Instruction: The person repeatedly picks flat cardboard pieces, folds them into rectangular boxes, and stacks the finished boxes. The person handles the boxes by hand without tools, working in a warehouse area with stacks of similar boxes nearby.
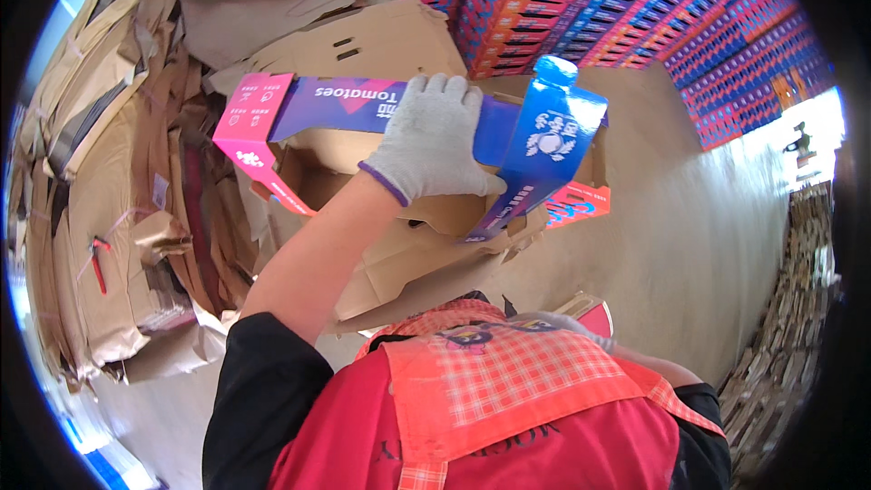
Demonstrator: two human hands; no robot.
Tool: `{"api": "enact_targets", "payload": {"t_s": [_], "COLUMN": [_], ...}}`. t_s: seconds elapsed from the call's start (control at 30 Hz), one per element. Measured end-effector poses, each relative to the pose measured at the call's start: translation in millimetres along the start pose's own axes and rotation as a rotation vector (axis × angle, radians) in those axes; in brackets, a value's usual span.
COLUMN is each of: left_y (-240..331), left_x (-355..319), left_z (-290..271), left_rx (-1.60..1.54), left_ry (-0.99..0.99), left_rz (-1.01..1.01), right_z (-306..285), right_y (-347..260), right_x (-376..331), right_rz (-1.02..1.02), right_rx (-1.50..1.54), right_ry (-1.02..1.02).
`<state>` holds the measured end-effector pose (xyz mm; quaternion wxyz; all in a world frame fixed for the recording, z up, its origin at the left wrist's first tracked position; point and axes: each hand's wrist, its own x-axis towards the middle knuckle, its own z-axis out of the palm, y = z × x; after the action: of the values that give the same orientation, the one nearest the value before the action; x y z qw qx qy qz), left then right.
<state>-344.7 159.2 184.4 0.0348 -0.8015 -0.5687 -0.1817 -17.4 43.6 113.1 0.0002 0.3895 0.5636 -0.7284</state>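
My left hand point(431, 141), gloved, four fingers hooked over far wall of one open carton point(336, 107), gripping it, thumb apart; carton in front of my chest; one orange-red box point(582, 204) partly hidden behind its right end; my right hand point(573, 325) mostly behind one checked apron point(517, 372), cannot tell its state; one red tool point(98, 268) on cardboard pile point(100, 181), left.

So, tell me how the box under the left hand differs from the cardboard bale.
The box is printed blue, purple and pink; the bale is mostly plain brown. The box is folded up, its inside open; the bale is flattened layers. The box looks smaller than the bale. Both show brown cardboard.
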Motion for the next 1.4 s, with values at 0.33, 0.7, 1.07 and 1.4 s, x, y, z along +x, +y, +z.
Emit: {"api": "enact_targets", "payload": {"t_s": [0.33, 0.7, 1.07, 1.4], "left_y": [7, 17, 10, -3], "left_x": [-15, -24, -27, -31], "left_z": [0, -4, 2, 10], "left_rx": [-0.016, 0.05, 0.077, 0.124], "left_ry": [0.105, 0.102, 0.112, 0.115], "left_rz": [0.033, 0.027, 0.115, 0.091], "right_z": [10, 21, 13, 59], "right_y": [73, 25, 135, 172], "right_x": [-89, -23, -148, -313], "right_rz": [0.177, -0.722, 0.362, 0.385], "right_rx": [-0.377, -0.714, -0.34, 0.362], "right_ry": [0.095, -0.036, -0.13, 0.15]}}
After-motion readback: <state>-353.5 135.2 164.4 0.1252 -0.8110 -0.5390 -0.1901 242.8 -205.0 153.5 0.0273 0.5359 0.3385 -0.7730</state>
